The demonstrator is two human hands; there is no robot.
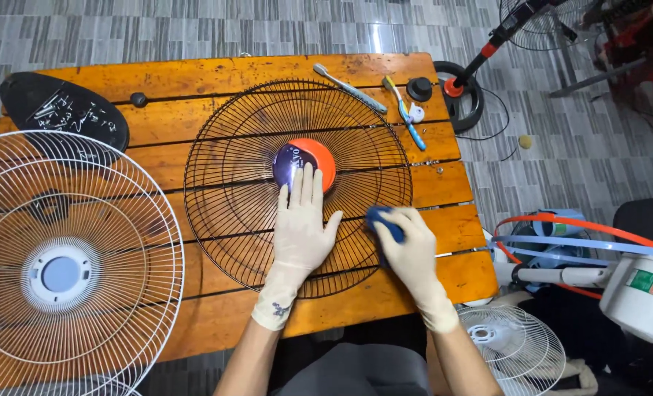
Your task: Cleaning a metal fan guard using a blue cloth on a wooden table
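A round black wire fan guard (298,188) lies flat in the middle of the orange wooden slatted surface (216,77), with an orange and dark blue round cap (304,164) at its hub. The left hand (301,224), in a pale rubber glove, rests flat and open on the wires just below the hub, fingers spread toward twelve o'clock, gripping nothing. The right hand (412,249), also gloved, sits at about four o'clock on the guard, its grip closed over a small dark blue pad (384,221), perhaps a cloth or sponge, pressed against the wires. At nine o'clock a white wire fan guard (63,268) overlaps the surface edge. Near one o'clock lie a toothbrush (404,114) and a grey metal tool (349,88).
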